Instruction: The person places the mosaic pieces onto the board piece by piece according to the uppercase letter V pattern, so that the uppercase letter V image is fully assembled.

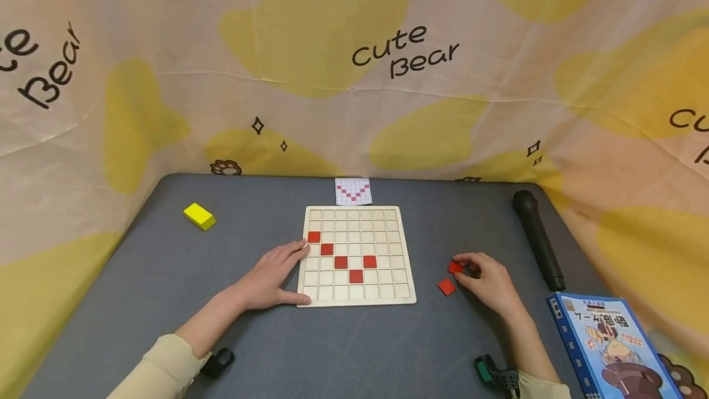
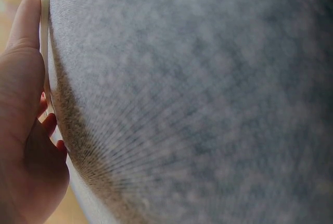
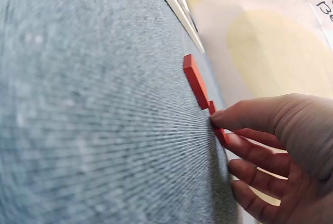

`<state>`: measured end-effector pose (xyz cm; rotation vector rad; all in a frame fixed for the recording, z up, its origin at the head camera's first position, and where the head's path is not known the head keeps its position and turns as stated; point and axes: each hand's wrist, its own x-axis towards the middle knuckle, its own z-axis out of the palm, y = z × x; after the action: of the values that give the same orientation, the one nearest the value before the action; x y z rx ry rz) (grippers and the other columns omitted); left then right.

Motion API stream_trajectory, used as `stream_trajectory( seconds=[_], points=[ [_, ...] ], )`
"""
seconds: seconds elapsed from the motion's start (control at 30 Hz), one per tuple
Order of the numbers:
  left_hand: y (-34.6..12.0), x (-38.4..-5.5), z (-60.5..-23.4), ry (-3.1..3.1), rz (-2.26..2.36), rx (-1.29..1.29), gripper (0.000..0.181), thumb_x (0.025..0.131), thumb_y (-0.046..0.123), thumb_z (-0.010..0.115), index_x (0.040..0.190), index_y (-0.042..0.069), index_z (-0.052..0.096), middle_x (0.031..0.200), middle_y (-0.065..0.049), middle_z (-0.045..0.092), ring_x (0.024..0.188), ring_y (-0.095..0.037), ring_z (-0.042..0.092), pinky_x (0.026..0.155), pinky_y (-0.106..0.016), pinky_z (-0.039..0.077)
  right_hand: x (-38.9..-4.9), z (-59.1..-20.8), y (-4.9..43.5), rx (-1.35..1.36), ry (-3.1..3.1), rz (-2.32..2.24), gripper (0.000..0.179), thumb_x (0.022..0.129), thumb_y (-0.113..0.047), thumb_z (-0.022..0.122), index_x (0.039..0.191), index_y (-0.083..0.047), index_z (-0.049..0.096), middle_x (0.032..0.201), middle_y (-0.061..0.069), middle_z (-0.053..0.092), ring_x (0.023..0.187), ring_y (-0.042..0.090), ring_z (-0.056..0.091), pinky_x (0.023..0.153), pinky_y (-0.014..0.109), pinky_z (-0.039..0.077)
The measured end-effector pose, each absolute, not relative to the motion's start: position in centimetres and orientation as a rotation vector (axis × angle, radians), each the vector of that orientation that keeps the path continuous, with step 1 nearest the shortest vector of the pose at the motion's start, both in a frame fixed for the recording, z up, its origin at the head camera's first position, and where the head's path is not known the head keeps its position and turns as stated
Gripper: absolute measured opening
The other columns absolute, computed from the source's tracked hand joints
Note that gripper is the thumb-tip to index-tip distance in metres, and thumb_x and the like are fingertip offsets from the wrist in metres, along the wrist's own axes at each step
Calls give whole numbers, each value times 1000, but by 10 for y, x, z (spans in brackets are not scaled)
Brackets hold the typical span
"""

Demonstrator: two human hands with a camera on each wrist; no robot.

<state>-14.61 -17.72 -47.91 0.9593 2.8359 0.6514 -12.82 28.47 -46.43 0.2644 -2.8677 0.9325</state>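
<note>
A cream grid board (image 1: 388,291) lies mid-table with red square tiles in several of its cells, one of them a red tile (image 1: 356,276) low in the middle. Along the board's left edge rests my left hand (image 1: 268,279), fingers extended, thumb at the lower left corner. Right of the board, my right hand (image 1: 487,282) pinches a red square tile (image 1: 455,267) between thumb and fingers, at or just above the tabletop. Another loose red tile (image 1: 447,287) lies beside it. The right wrist view shows the pinched tile (image 3: 221,135) close to the loose tile (image 3: 195,82).
Behind the board lies a small card (image 1: 353,185) printed with a V-shaped pattern of pink squares on a grid. A yellow block (image 1: 199,217) sits at the far left. On the right are a black microphone (image 1: 538,242) and a blue book (image 1: 615,343). Printed cloth hangs behind the table.
</note>
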Motion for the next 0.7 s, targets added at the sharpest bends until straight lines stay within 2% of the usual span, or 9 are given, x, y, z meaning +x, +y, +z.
stream_trajectory(
  seconds=[0.3,0.7],
  points=[
    [-177,-147,-480,2831,646,948,105,76,72,65,151,4,35,156,-14,29,141,-34,29,110,-56,26,-130,-467,285,243,-2867,931,31,83,-9,76,113,-4,70,105,11,66,91,27,62,80,46,50],
    [-177,-148,-483,2831,632,947,106,76,74,62,151,5,34,156,-13,28,141,-33,28,111,-56,25,-140,-469,275,237,-2852,972,30,81,-11,79,110,-8,72,97,5,67,90,24,63,80,44,50]
  ],
)
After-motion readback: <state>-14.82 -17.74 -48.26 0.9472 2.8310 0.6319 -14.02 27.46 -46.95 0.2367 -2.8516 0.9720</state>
